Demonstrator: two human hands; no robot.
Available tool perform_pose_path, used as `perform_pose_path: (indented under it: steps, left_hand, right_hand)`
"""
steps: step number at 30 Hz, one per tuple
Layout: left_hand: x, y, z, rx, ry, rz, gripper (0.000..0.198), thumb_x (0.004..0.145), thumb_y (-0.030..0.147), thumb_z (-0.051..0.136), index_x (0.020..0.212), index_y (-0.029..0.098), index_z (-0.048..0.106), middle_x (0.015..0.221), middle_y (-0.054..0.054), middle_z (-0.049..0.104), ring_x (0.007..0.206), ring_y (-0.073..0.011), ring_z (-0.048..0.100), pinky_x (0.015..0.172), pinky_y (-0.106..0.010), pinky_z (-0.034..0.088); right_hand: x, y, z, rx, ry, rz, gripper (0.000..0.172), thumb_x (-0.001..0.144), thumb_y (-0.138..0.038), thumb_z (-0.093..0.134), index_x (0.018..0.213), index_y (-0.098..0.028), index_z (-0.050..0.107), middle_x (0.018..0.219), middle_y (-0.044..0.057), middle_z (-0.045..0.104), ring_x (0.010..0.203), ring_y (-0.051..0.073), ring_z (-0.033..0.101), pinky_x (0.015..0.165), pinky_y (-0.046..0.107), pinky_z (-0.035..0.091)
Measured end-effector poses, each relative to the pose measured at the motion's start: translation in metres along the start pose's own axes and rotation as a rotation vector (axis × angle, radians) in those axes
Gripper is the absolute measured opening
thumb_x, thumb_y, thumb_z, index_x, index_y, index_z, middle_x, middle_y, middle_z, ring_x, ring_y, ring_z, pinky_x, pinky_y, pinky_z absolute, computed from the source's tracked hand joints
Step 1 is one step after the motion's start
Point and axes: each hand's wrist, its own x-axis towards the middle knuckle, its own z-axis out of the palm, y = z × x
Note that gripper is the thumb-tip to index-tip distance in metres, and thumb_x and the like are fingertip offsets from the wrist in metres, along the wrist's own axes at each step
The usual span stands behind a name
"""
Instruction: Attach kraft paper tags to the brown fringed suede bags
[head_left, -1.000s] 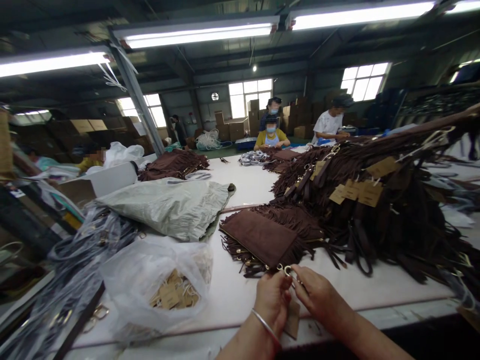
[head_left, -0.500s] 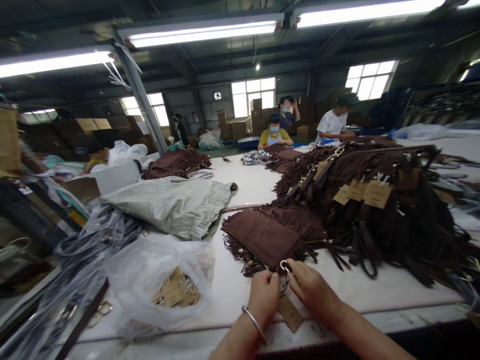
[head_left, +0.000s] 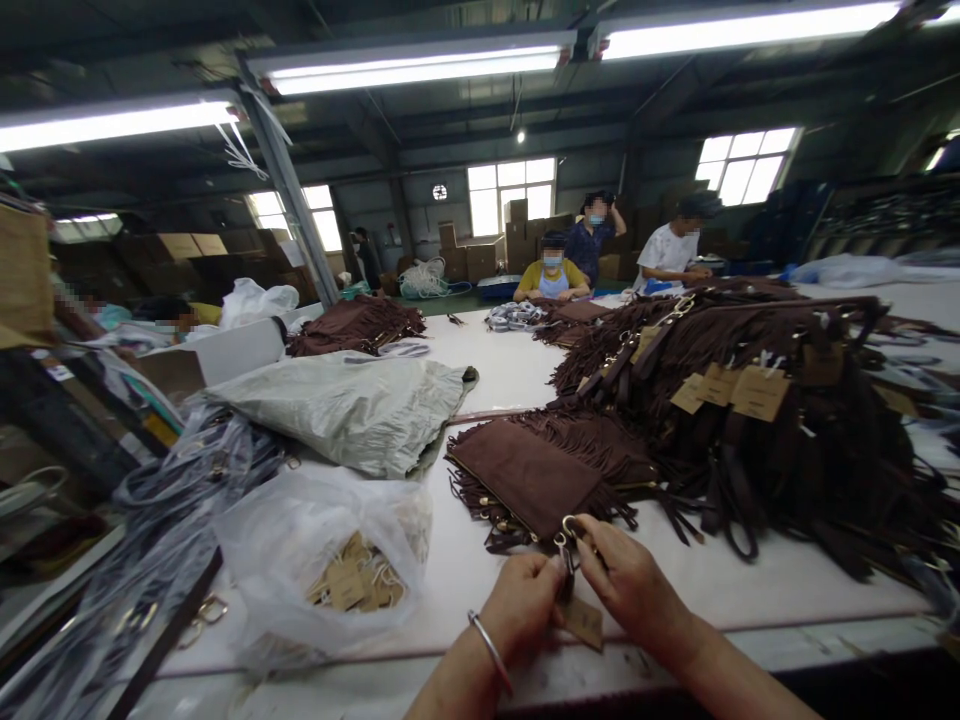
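A brown fringed pouch [head_left: 525, 470] with a gold zipper lies on top of others like it at the table's middle. At its near corner, my right hand [head_left: 634, 575] pinches a gold ring-shaped clasp [head_left: 571, 524]. My left hand [head_left: 521, 605] is closed on a short dark strap [head_left: 568, 580], whose metal ring sits close beside the clasp. Below the strap, between my hands, hangs a kraft paper tag [head_left: 583, 622]. My fingers partly hide the strap and the tag's upper end.
An open plastic bag [head_left: 259, 560] of paper tags [head_left: 352, 580] stands left of my hands. Behind it lies a pale woven sack [head_left: 352, 410]. Wrapped grey straps [head_left: 195, 500] cover the left side. Tagged brown fringed bags [head_left: 750, 430] are heaped at right. Several people work beyond.
My left hand has shifted slightly down and turned, bringing the strap's metal ring into sight beside the clasp. The tag has swung a little upward. The pouch stays put.
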Motion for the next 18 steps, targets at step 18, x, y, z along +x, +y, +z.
perform_pose_path:
  steps: [18]
  left_hand:
    - [-0.002, -0.004, 0.006, -0.102, 0.279, 0.037, 0.021, 0.077, 0.032, 0.058, 0.078, 0.014, 0.069, 0.060, -0.001, 0.062, 0.054, -0.0125, 0.053, 0.055, -0.025, 0.038]
  right_hand:
    - [-0.009, 0.013, 0.001, 0.287, -0.165, 0.246, 0.029, 0.099, -0.038, 0.044, 0.118, -0.022, 0.058, 0.108, 0.006, 0.070, 0.098, 0.019, 0.066, 0.086, 0.032, 0.054]
